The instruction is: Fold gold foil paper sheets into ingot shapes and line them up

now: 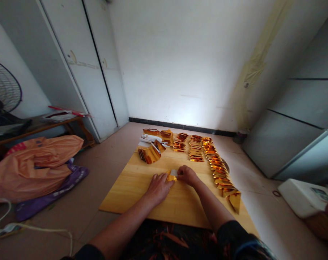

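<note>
A small sheet of gold foil paper (171, 177) with a pale grey back lies partly folded on the wooden board, between my two hands. My left hand (158, 188) holds its left side against the board, the fingers bent over it. On the other side, my right hand (187, 176) is closed in a pinch at the paper's right edge. Fingers cover parts of the sheet. Farther back on the left stands a fanned stack of gold foil sheets (150, 154). Folded gold pieces (218, 166) form a long overlapping row on the right, with shorter rows (195, 148) beside it.
The wooden board (126, 191) sits low in front of me, near a white wall. A crumpled orange bag (41, 166) and a purple bag (55, 191) lie left. A white box (302, 198) stands right; a cable (44, 229) crosses the floor.
</note>
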Motion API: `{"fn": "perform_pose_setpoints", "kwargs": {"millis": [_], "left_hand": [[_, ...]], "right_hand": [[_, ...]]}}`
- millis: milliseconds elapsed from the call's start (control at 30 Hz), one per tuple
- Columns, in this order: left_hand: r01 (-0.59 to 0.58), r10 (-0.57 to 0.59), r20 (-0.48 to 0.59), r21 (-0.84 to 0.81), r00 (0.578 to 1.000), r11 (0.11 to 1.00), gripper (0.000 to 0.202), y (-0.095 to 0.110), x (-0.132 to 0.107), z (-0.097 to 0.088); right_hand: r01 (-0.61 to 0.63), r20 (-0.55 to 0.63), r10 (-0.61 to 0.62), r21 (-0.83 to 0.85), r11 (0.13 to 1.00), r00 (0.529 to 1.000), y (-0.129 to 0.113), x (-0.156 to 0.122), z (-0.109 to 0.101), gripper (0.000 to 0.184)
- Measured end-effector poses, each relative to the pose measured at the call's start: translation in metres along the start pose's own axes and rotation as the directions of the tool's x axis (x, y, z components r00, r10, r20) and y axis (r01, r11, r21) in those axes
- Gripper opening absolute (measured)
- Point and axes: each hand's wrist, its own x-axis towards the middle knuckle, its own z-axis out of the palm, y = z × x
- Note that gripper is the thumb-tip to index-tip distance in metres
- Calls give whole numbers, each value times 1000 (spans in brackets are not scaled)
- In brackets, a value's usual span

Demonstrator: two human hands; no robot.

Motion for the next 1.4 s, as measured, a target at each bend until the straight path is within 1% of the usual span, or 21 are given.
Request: {"fn": "perform_pose_setpoints", "kwargs": {"millis": [133, 267, 433, 533, 600, 700, 733, 800, 867, 933, 967, 1033, 1100, 1200, 1267, 1400], "left_hand": [[21, -21, 4, -1, 1000, 1000, 33, 5, 1, -7], [16, -15, -28, 11, 999, 1000, 26, 8, 3, -8], [21, -22, -97, -19, 995, 1000, 16, 4, 7, -5], [51, -60, -129, -74, 990, 996, 14, -1, 13, -4], [80, -97, -143, -118, 985, 990, 12, -6, 18, -2], [147, -181, -162, -199, 970, 969, 9, -14, 25, 3], [174, -213, -165, -225, 963, 959, 11, -17, 26, 4], [189, -233, -140, -270, 962, 944, 17, -24, 28, 8], [168, -203, -83, -308, 976, 936, 25, -32, 29, 10], [143, -162, -25, -344, 987, 928, 35, -40, 30, 11], [130, -141, -3, -357, 990, 925, 36, -43, 30, 11], [104, -104, 21, -370, 994, 923, 31, -48, 31, 11], [78, -72, 30, -372, 997, 925, 25, -51, 31, 12], [53, -44, 31, -368, 999, 928, 22, -52, 30, 12], [46, -34, 39, -362, 999, 931, 21, -52, 29, 11], [47, -24, 68, -361, 997, 931, 19, -53, 29, 9]], "right_hand": [[10, 2, -10, 59, 998, 1000, 6, 2, -3, 17], [8, -7, -8, 44, 999, 1000, 4, 1, -1, 9], [3, -37, -7, -117, 993, 999, -3, -3, 4, 12], [68, -43, -80, -225, 972, 996, -11, -11, 5, 12], [118, -36, -136, -320, 940, 990, -19, -20, 7, 14], [187, 2, -203, -394, 900, 979, -33, -35, 12, 16], [213, 12, -227, -391, 896, 974, -38, -39, 15, 16], [234, 9, -249, -376, 896, 968, -44, -46, 21, 17], [268, 9, -282, -337, 903, 959, -46, -48, 25, 18], [332, 21, -340, -277, 902, 940, -41, -47, 27, 18], [366, 23, -372, -241, 899, 928, -37, -45, 27, 18], [430, 11, -434, -157, 889, 901, -26, -40, 26, 13], [432, -62, -437, -76, 899, 898, -15, -35, 24, 19], [440, -81, -440, -20, 898, 894, -4, -32, 24, 29], [436, -82, -435, -11, 900, 897, -3, -32, 25, 30], [415, -84, -415, -12, 910, 906, -6, -29, 29, 22]]}}
